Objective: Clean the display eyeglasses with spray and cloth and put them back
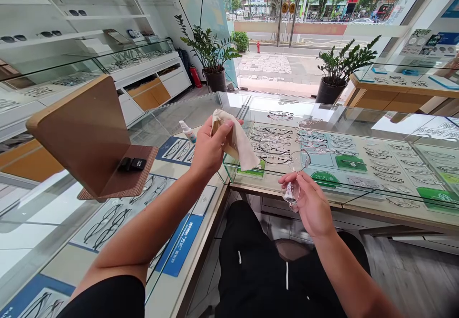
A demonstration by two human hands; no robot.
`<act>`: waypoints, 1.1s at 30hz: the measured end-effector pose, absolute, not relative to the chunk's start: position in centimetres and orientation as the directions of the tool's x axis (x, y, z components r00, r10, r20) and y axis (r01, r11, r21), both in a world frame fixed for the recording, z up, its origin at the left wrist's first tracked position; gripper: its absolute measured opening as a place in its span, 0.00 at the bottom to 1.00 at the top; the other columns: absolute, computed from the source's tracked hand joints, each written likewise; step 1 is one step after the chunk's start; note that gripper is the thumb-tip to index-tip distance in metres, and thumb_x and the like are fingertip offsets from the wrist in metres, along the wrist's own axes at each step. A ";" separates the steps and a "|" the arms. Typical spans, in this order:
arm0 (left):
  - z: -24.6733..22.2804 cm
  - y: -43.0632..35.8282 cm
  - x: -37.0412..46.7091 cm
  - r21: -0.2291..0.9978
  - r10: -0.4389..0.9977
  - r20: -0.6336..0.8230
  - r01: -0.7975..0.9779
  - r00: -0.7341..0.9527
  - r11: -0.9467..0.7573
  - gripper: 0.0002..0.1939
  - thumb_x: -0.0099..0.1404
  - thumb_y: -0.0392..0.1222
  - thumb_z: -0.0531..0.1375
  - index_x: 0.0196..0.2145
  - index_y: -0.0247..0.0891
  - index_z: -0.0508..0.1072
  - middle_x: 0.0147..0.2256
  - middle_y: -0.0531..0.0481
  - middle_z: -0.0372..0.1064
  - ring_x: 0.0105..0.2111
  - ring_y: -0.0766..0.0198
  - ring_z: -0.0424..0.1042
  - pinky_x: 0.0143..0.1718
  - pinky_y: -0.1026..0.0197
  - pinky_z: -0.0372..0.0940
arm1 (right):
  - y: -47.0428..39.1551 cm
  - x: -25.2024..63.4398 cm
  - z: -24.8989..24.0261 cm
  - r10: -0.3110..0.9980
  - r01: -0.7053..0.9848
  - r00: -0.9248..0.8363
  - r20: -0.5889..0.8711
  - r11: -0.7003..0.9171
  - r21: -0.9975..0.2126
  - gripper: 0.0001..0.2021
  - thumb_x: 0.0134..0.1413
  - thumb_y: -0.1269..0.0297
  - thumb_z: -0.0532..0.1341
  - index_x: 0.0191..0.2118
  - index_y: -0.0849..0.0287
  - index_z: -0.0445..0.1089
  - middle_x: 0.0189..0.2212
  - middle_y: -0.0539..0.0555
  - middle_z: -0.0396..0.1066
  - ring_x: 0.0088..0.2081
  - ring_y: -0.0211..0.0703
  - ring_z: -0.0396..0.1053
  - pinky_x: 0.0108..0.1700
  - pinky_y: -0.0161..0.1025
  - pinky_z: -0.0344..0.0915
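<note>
My left hand (210,148) is closed on a cream cloth (238,141), which hangs loosely to the right of the fingers. Between the fingers and thumb of my right hand (313,203) is a pair of eyeglasses (291,191) with thin frames and clear round lenses, held turned on end over the front edge of the glass case. Cloth and eyeglasses are apart. Just behind my left hand, a small white spray bottle (187,131) stands tilted in view on the counter.
Glass display cases (358,186) with rows of eyeglasses run ahead and to the right. At left, a wooden stand (82,136) carries a small black object (132,164). Potted plants (214,76) flank the doorway. My knees are below the counter's edge.
</note>
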State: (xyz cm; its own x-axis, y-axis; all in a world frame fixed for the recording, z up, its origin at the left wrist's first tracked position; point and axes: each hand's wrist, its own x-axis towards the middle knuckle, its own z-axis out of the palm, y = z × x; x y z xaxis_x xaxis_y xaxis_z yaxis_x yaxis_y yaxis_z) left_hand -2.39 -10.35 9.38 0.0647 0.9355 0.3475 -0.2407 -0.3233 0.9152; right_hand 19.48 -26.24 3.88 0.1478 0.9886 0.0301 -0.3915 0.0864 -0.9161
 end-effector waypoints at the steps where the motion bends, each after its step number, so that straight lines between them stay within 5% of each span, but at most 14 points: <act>1: 9.4 -10.6 -2.3 0.924 0.944 0.311 -0.267 0.112 -0.272 0.20 0.64 0.56 0.73 0.45 0.41 0.76 0.38 0.47 0.80 0.41 0.55 0.83 0.43 0.55 0.78 | -26.3 19.5 3.9 0.989 -0.386 0.145 0.035 0.089 -0.918 0.14 0.72 0.55 0.61 0.37 0.53 0.81 0.41 0.54 0.77 0.44 0.47 0.69 0.54 0.45 0.65; 9: 9.8 -13.3 -1.1 0.984 0.910 0.079 -0.181 0.407 -0.005 0.21 0.62 0.50 0.75 0.48 0.41 0.76 0.38 0.49 0.78 0.30 0.65 0.73 0.32 0.64 0.68 | -26.3 19.5 4.2 0.991 -0.354 0.109 0.082 0.116 -0.928 0.14 0.73 0.56 0.60 0.38 0.53 0.81 0.41 0.55 0.76 0.44 0.48 0.69 0.53 0.44 0.64; 13: 9.7 -14.2 -0.6 0.983 0.865 0.025 -0.170 0.501 0.070 0.20 0.60 0.49 0.75 0.45 0.39 0.76 0.37 0.50 0.78 0.33 0.65 0.72 0.34 0.65 0.66 | -26.2 19.4 4.0 0.991 -0.353 0.099 0.088 0.118 -0.928 0.14 0.73 0.56 0.59 0.38 0.53 0.80 0.41 0.55 0.77 0.45 0.48 0.69 0.53 0.44 0.64; 16: 9.3 -14.5 -0.4 0.979 0.830 -0.026 -0.155 0.558 0.135 0.23 0.59 0.56 0.74 0.44 0.39 0.77 0.33 0.51 0.75 0.30 0.64 0.70 0.32 0.63 0.65 | -26.1 19.4 3.8 0.993 -0.364 0.075 0.095 0.116 -0.924 0.14 0.73 0.56 0.59 0.38 0.53 0.80 0.41 0.55 0.77 0.46 0.49 0.70 0.53 0.44 0.65; 20: 8.9 -14.9 -0.3 0.993 0.807 -0.015 -0.086 0.590 0.082 0.29 0.64 0.70 0.66 0.39 0.38 0.77 0.27 0.50 0.69 0.26 0.62 0.65 0.27 0.60 0.62 | -26.0 19.3 3.8 0.996 -0.345 0.019 0.091 0.092 -0.934 0.15 0.74 0.55 0.59 0.38 0.52 0.80 0.41 0.55 0.77 0.47 0.49 0.71 0.54 0.44 0.65; 24: 8.9 -15.4 -0.1 0.999 0.777 -0.029 0.050 0.628 -0.003 0.26 0.68 0.68 0.64 0.35 0.39 0.73 0.28 0.52 0.65 0.27 0.65 0.61 0.27 0.62 0.59 | -26.0 19.2 3.7 0.996 -0.323 -0.018 0.082 0.072 -0.944 0.16 0.73 0.53 0.60 0.38 0.53 0.80 0.40 0.55 0.78 0.47 0.51 0.72 0.55 0.46 0.66; 33: 8.9 -15.8 0.1 0.995 0.708 -0.064 0.099 0.703 -0.008 0.22 0.69 0.61 0.67 0.43 0.43 0.65 0.31 0.56 0.66 0.29 0.67 0.62 0.31 0.65 0.58 | -26.2 19.1 3.9 0.988 -0.298 -0.098 0.121 0.087 -0.951 0.17 0.74 0.52 0.60 0.35 0.53 0.78 0.37 0.55 0.77 0.44 0.49 0.72 0.53 0.45 0.65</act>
